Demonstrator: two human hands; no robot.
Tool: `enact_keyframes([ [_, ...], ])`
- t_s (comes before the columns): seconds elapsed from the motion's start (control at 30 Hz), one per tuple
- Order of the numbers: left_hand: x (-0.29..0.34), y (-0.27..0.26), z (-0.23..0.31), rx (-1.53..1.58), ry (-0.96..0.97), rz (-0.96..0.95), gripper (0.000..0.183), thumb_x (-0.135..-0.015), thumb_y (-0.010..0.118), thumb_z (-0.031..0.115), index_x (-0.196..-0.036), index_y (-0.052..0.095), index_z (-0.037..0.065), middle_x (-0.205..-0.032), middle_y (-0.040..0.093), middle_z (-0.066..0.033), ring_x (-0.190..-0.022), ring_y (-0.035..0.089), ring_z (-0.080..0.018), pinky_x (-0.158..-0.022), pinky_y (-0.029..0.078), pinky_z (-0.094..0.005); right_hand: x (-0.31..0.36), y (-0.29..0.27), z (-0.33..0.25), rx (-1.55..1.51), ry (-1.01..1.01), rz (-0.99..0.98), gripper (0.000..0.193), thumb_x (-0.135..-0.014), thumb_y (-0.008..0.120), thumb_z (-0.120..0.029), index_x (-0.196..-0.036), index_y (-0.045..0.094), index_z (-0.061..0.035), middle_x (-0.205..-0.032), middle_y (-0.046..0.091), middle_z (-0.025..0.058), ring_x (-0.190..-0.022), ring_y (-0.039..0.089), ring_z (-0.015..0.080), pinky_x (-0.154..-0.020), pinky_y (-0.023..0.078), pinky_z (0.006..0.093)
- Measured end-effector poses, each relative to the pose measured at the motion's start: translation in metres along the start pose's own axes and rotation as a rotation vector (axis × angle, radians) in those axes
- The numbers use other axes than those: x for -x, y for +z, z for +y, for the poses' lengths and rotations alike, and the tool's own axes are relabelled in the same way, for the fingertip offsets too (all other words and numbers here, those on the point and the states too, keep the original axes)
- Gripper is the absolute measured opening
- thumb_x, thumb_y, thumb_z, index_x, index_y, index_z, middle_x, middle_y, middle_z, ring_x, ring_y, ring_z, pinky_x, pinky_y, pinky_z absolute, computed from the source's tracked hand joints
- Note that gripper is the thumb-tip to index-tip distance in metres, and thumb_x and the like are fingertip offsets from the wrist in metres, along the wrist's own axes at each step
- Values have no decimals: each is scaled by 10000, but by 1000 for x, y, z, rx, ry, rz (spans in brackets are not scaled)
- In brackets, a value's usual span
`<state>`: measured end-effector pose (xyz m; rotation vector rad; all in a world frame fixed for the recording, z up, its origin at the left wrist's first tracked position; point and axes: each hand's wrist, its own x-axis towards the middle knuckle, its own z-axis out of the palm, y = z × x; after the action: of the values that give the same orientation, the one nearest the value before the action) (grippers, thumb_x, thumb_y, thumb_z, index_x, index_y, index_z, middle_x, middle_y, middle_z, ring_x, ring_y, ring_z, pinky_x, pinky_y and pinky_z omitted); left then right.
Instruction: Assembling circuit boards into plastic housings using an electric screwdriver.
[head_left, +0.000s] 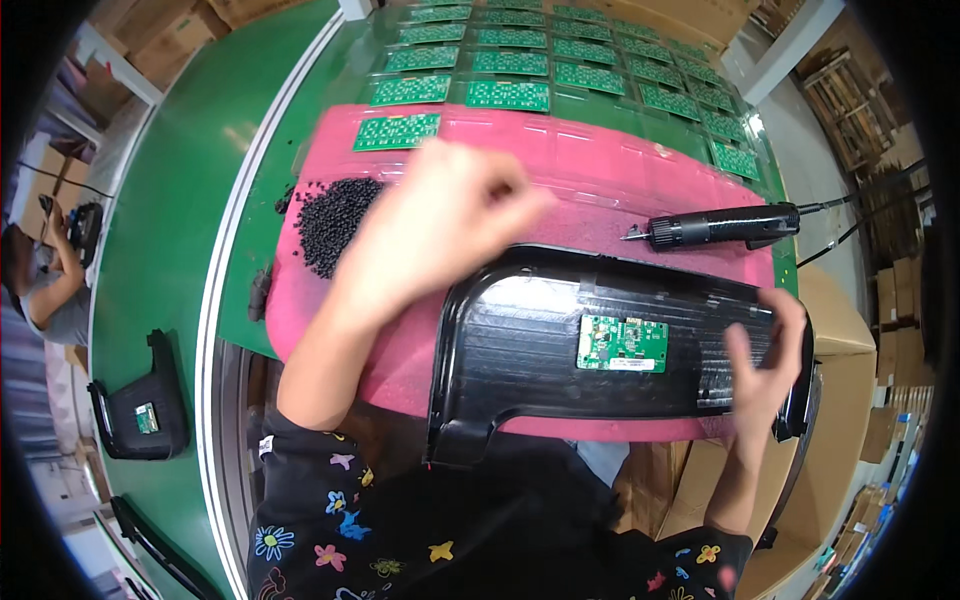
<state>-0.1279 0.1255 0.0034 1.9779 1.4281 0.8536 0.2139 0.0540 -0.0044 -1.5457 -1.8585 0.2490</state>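
Observation:
A long black plastic cover (530,370) lies with its hollow side up in front of me. Inside it is a small green circuit board (622,343) with a white connector and a white label. My left hand (440,220), blurred, hovers above the pink mat beyond the cover's left end. Its fingers are curled together; anything between them is hidden. Beside it is a pile of small black pieces (335,225), probably screws. At the cover's right end is my right hand (765,370), with thumb and fingers apart; I cannot tell whether it touches the cover.
A black electric screwdriver (720,226) rests on the pink mat (310,340), its cord running right. Clear trays with many green boards (507,95) stand beyond. On the green belt (170,250) to the left lies another black cover (140,415). A co-worker (50,280) sits far left.

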Motion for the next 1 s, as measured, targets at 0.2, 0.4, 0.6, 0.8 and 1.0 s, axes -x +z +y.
enact_keyframes([
  [0.2,-3,-33,-48,-443,-503,-7,295,-788,748,258,-816,694,-31,-825,681,-227,-897,667,-385,-791,531,-477,-63,-14,26,386,62,55,559,-911,646,-151,-1427,435,-123,-1335,525,129,-1199,437,266,-1050,321,375],
  [0.4,7,-30,-59,-520,-442,-89,257,-786,722,145,-1013,725,24,-923,711,-196,-904,693,-320,-839,525,-405,-95,2,37,-127,202,-194,390,-931,630,-99,-1298,507,-59,-1203,565,67,-991,587,145,-881,474,281],
  [0.6,4,-31,-64,-458,-353,-89,281,-761,731,105,-1025,713,12,-910,709,-202,-886,686,-327,-829,528,-410,-91,17,33,-295,60,177,392,-912,645,-31,-1252,452,-15,-1196,525,112,-1104,544,173,-982,439,309],
  [0.8,3,-12,-57,-617,-356,48,239,-712,784,128,-886,693,-8,-922,684,-211,-892,664,-366,-817,528,-442,-91,52,-34,-600,-235,343,477,-943,562,-14,-1356,322,-1,-1391,432,270,-1281,482,313,-1080,384,399],
  [1.0,-6,-11,-48,-637,-348,26,345,-706,806,151,-915,595,-26,-994,632,-257,-949,622,-440,-805,512,-504,-94,63,-46,-1049,48,-214,601,-966,575,-225,-1441,284,1,-1271,559,229,-1173,560,291,-1059,403,415],
])
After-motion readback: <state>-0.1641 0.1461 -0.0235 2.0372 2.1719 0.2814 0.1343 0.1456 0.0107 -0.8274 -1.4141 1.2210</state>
